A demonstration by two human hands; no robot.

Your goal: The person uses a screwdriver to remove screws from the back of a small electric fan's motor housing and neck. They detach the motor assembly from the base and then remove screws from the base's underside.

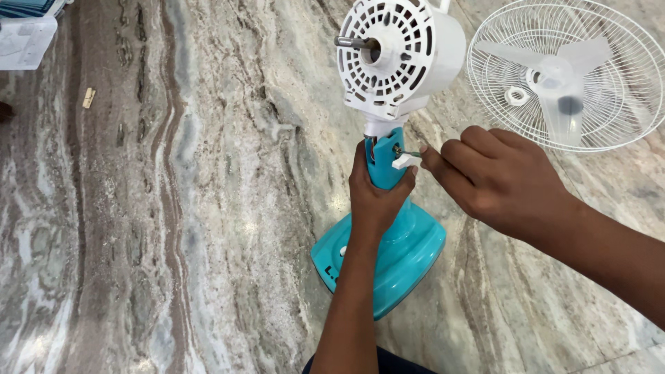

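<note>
Both hands were on the fan's neck when I checked the head view. My left hand (374, 197) was wrapped around the turquoise stem (383, 163), fingers curled tight on it and the thumb lying against a small white knob (404, 162) on the stem's right side. My right hand (495, 176) came in from the right with its fingers bunched together, pinching a thin metal screw (410, 153) or a small tool at the stem's joint; I could not tell which, as the fingertips covered most of it.

Below the left hand, the stem ran down into the turquoise base (402, 260), which stood on the marble floor (208, 208). Above the grip, the white motor housing (402, 55) sat upright on the stem, its vented face toward me and a bare metal shaft (352, 42) sticking out to the left.

Further right, well apart from the stand, a white wire fan guard (616, 104) lay flat on the floor with the pale, translucent blade (564, 69) resting inside it and a small white ring nut (517, 95) beside the blade's hub. At the top left corner, a white box (24, 41) sat at the edge of view.
</note>
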